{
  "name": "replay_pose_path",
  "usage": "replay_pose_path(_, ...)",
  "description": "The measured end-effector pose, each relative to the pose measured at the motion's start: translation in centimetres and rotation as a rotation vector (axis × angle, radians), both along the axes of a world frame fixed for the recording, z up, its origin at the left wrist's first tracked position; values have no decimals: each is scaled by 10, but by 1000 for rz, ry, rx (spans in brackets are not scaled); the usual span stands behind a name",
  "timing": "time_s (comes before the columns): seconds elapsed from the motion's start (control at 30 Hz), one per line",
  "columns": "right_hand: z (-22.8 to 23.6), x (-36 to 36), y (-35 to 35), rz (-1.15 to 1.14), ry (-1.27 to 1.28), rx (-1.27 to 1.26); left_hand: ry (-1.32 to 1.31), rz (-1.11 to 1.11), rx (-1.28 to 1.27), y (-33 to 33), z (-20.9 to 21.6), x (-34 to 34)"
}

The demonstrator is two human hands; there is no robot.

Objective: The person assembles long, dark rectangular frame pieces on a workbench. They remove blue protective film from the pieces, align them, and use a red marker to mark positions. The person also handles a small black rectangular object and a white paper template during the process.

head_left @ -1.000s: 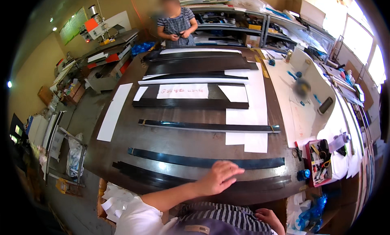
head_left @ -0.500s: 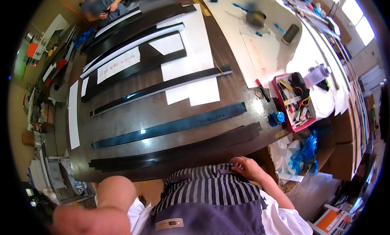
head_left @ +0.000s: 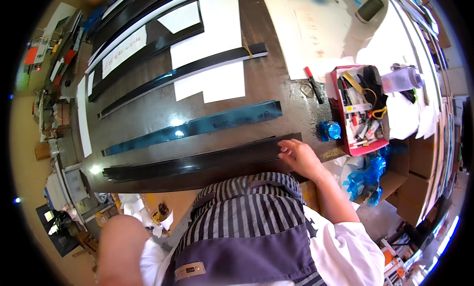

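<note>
Over the near right end of a stack of thin black strips (head_left: 197,160) is my right hand (head_left: 299,157). Its fingers are loosely bent and apart, with nothing seen in them; whether they touch the strips I cannot tell. Beyond the stack lies a single glossy blue-black strip (head_left: 202,127). Farther off, a bundle of long black strips (head_left: 187,69) is tied with a yellow band at its right end. My left arm (head_left: 121,241) is bent at the lower left, and its hand is out of the picture.
A red box of pens and tools (head_left: 348,138) stands on the table's right side, beside a blue-wrapped roll (head_left: 330,131) and a red-capped marker (head_left: 313,83). White sheets (head_left: 212,83) and more black pieces lie farther back. A cardboard box (head_left: 395,175) sits below the right edge.
My right hand has moved from the apron's edge forward to the strips' right end. My left hand has left the picture. The view has shifted, bringing the near table edge higher.
</note>
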State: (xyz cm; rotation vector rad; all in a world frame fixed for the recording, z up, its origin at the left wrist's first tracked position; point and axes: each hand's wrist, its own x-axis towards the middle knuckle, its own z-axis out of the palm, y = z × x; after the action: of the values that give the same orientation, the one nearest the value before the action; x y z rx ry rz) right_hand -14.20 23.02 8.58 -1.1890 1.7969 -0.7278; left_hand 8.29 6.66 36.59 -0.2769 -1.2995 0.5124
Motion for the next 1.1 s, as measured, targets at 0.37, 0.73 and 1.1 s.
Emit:
replay_pose_path(0.37,-67,-1,-67,-471,411,-156,-1392,148,1430,-76,-330,-59)
replay_pose_path(0.73,-87,6,-73,-488,349,-30,-1239,-186,1931,-99,-351,-59)
replay_pose_path(1.1,-91,7,-74,-651,92,-66,-1382,17,1278,-89,-334,-61)
